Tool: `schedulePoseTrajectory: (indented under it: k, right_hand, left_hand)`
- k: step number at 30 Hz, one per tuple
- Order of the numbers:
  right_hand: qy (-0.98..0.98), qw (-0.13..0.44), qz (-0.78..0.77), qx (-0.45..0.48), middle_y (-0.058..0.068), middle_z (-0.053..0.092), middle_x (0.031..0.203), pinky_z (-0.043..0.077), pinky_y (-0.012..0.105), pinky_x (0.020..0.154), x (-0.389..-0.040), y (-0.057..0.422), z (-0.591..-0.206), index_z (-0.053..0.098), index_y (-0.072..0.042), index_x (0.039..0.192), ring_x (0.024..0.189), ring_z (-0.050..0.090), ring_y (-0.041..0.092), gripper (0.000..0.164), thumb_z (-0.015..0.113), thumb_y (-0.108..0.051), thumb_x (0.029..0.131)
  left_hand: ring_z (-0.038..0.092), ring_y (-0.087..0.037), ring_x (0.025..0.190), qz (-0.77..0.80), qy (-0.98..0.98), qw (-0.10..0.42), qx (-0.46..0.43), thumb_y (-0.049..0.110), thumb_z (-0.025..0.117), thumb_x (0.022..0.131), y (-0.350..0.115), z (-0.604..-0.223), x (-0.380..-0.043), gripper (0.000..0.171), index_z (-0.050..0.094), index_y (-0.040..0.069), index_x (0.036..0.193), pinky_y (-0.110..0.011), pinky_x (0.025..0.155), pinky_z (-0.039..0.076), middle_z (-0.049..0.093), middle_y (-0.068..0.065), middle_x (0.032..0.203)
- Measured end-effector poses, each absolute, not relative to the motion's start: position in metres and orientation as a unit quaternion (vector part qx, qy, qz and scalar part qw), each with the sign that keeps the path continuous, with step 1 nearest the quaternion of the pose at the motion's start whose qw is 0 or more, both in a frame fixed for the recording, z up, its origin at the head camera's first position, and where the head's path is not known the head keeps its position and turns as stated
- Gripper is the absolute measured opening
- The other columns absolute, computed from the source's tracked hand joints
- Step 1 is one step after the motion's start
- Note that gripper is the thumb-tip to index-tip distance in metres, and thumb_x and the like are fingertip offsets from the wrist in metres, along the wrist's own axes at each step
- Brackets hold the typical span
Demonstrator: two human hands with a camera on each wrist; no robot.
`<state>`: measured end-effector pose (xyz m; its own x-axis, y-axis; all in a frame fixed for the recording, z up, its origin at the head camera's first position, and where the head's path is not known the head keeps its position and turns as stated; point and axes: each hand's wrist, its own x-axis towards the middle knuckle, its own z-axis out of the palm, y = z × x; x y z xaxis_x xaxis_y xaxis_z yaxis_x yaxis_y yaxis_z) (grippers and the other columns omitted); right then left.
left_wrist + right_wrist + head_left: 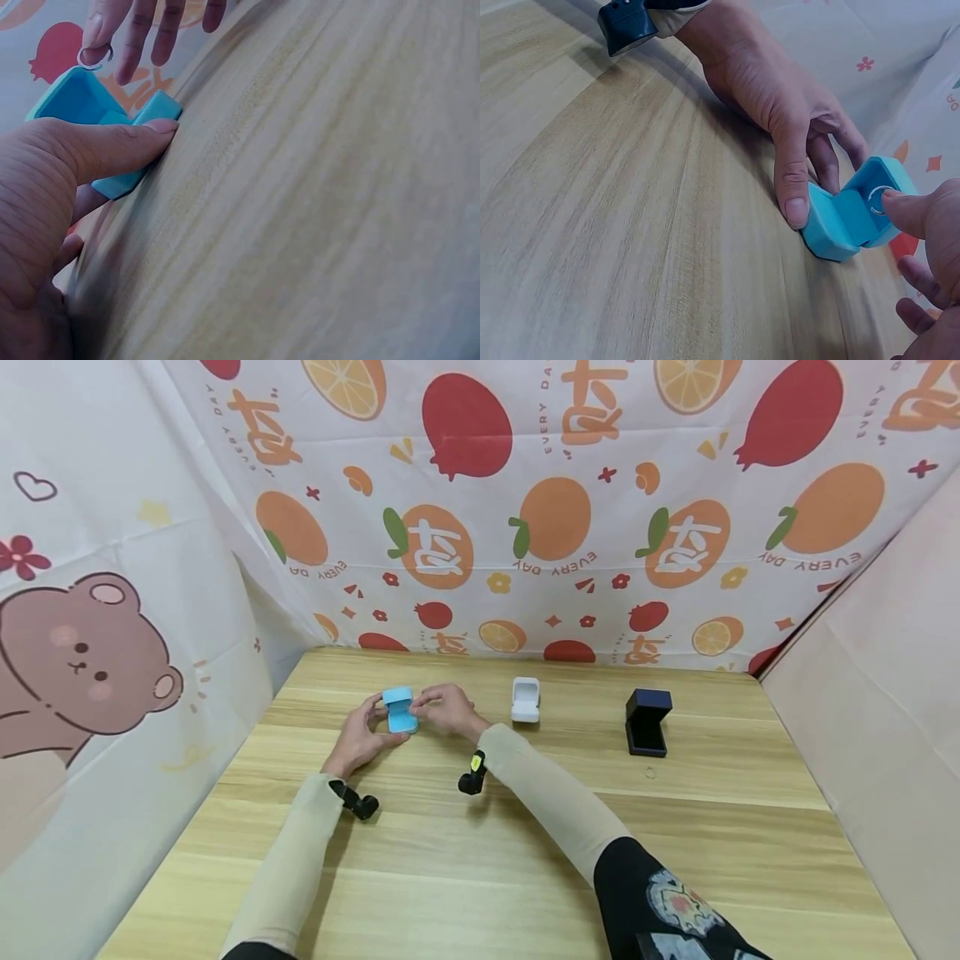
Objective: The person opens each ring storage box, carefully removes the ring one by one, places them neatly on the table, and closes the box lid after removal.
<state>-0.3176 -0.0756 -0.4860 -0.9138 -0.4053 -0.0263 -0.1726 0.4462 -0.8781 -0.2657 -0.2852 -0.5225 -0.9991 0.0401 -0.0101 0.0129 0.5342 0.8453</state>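
A light-blue ring box stands on the table with its lid raised. My left hand holds it from the left, the thumb along its front edge and the other fingers partly hidden behind it. At the box's opening, my right hand pinches a thin silver ring by thumb and fingertip. In the right wrist view the ring shows in front of the raised lid, apart from the box's base.
A white ring box stands open right of my right hand. Farther right is an open dark navy box, with another thin ring lying in front of it. A printed fruit cloth hangs behind the wooden table.
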Motion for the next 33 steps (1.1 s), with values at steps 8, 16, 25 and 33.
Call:
schedulePoseTrajectory:
  k: [8, 16, 25, 33]
  right_hand:
    - [0.845, 0.113, -0.483, -0.2, 0.007, 0.066, 0.141, 0.004, 0.08, 0.115, -0.312, -0.074, -0.486, 0.082, -0.018, 0.092, 0.139, 0.055, 0.024, 0.01, 0.074, -0.026, 0.094]
    - [0.86, 0.111, -0.446, -0.221, 0.002, 0.066, 0.141, 0.02, 0.069, 0.114, -0.305, -0.076, -0.492, 0.082, -0.019, 0.092, 0.137, 0.054, 0.022, 0.01, 0.075, -0.027, 0.093]
    - [0.871, 0.111, -0.416, -0.236, -0.003, 0.064, 0.144, 0.025, 0.061, 0.109, -0.299, -0.075, -0.495, 0.082, -0.025, 0.088, 0.143, 0.04, 0.03, 0.009, 0.076, -0.031, 0.092]
    - [0.883, 0.113, -0.386, -0.241, -0.002, 0.06, 0.148, 0.026, 0.063, 0.109, -0.299, -0.073, -0.497, 0.082, -0.028, 0.085, 0.146, 0.037, 0.033, 0.012, 0.075, -0.035, 0.092]
  left_hand:
    - [0.042, -0.04, 0.147, 0.481, 0.876, 0.015, 0.008, 0.026, 0.084, 0.084, -0.287, -0.527, -0.265, 0.098, 0.025, 0.016, 0.161, -0.063, 0.121, 0.027, 0.053, -0.022, 0.15]
    - [0.041, -0.04, 0.147, 0.48, 0.877, 0.013, 0.007, 0.027, 0.086, 0.083, -0.287, -0.529, -0.267, 0.1, 0.025, 0.017, 0.161, -0.063, 0.122, 0.025, 0.053, -0.022, 0.15]
    - [0.043, -0.043, 0.145, 0.471, 0.882, 0.006, 0.012, 0.028, 0.086, 0.082, -0.287, -0.525, -0.267, 0.099, 0.027, 0.016, 0.161, -0.063, 0.121, 0.025, 0.053, -0.025, 0.149]
    - [0.042, -0.044, 0.145, 0.465, 0.885, 0.005, 0.009, 0.026, 0.085, 0.083, -0.286, -0.522, -0.266, 0.099, 0.026, 0.014, 0.161, -0.064, 0.121, 0.026, 0.051, -0.027, 0.15]
